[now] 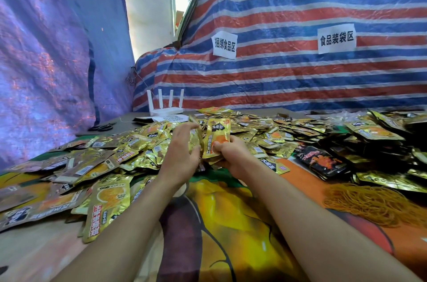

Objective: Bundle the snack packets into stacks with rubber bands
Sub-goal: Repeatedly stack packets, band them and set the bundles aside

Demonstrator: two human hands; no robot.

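Only the person's two arms show, and both are bare: the left forearm (129,219) and the right forearm (318,224) are uncovered from the lower edge of the view right up to the wrists, slim and smooth. The left grip (182,154) and the right grip (231,154) are bare as well, with slender fingers. The nails are too small and blurred to tell anything about them.

A white router (165,106) stands far back, scissors (101,127) left of it. Paper signs (224,44) hang on the striped tarp (300,78).
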